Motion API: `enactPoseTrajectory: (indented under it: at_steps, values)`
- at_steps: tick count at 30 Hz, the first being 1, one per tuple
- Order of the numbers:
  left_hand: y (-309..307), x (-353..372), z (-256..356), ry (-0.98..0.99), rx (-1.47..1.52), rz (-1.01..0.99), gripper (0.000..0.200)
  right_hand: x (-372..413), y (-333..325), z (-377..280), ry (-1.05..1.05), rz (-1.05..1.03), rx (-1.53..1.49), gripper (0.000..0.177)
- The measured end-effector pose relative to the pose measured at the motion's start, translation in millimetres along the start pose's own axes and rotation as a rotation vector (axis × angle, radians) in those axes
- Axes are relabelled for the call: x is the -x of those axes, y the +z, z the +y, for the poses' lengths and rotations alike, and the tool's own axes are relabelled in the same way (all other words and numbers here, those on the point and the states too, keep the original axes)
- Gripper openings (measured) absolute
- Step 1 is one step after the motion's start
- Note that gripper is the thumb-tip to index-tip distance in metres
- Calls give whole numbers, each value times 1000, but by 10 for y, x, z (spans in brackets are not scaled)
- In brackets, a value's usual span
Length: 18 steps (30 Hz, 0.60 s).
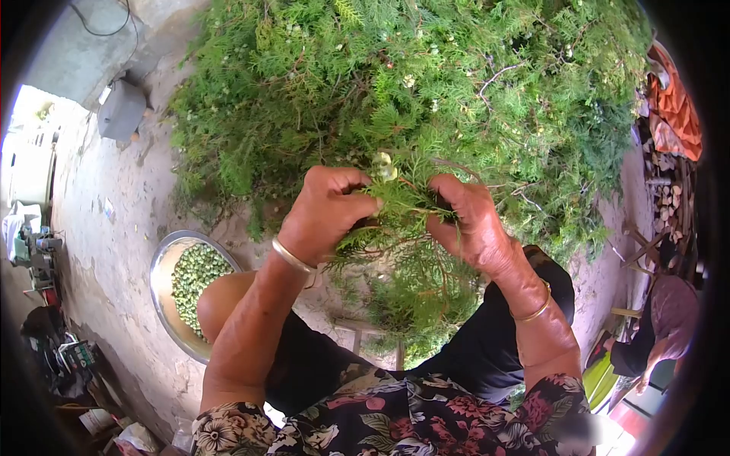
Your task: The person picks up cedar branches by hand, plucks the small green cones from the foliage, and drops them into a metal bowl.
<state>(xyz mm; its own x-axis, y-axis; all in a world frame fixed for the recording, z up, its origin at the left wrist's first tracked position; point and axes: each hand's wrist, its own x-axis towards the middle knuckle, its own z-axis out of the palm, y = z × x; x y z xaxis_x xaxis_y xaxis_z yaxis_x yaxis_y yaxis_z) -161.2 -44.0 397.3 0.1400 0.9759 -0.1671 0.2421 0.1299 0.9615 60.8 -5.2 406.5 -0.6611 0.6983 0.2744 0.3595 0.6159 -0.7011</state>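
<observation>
In the head view, my right hand (473, 224) is closed around a green conifer sprig (407, 204) with flat, scaly leaves. My left hand (327, 213), wearing a bangle, has thumb and forefinger curled against the same sprig from the left. A pale green seed cone (385, 167) shows just above the left fingertips. Loose foliage hangs below both hands, between my knees. Beyond the hands rises a large heap of cut conifer branches (342, 99), dotted with small pale cones. Exactly what sits between the left fingertips is partly hidden.
Beside my left knee stands a metal basin (161, 304) holding many green cones (199, 277). A grey box-like object (122, 110) is on the concrete floor at upper left. At right are stacked firewood (669, 199), an orange cloth (673, 106) and another person's arm (655, 365).
</observation>
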Motion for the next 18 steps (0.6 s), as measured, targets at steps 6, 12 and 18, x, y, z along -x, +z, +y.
enactPoseTrajectory:
  at_steps: [6, 12, 18]
  values:
    - [66, -48, -96, 58, 8, 178, 14, -12, 56, 42, -18, -6, 125, 41]
    - [-253, -151, -27, -207, 742, 214, 16, 83, -5, 42, 4, 21, 135, 38]
    - [-105, -116, -173, -240, 978, 22, 33, 91, -95, -16, 49, 91, 83, 33]
